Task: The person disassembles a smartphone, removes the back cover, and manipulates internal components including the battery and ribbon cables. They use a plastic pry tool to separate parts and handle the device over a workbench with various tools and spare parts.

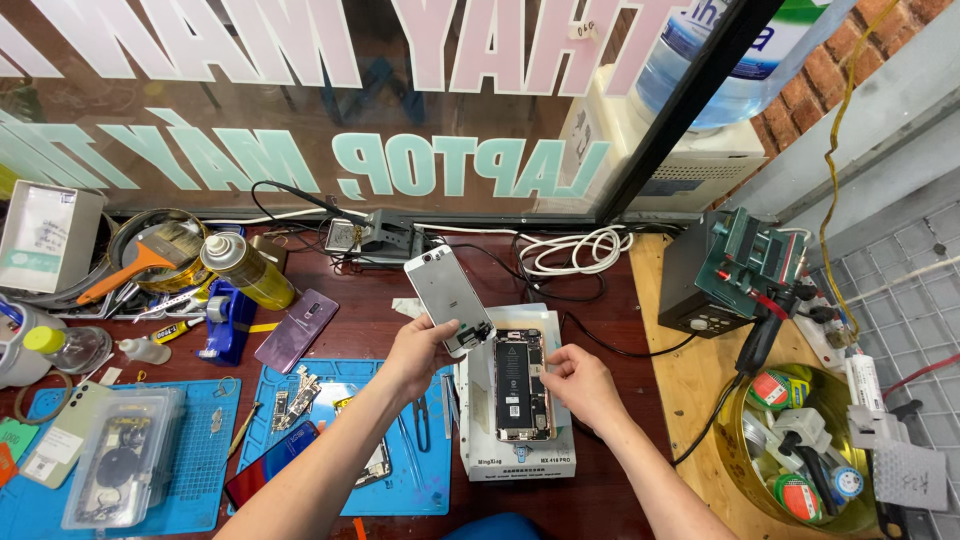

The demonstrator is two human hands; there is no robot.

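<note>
The left hand (420, 350) is closed on the lower edge of a detached phone screen panel (449, 298), which is held tilted up and back from the opened phone body (522, 385); the right hand (580, 385) is pinched narrow at that body's right edge, fingertips touching it. The phone body, with its black battery (512, 378) exposed, is laid flat on a white heating pad (520, 455), between the 2 hands. To the left are noted 2 blue work mats (200, 470), a purple phone (296, 330) and a gold spray can (245, 268); to the right, a bowl of solder reels (805, 455).
</note>
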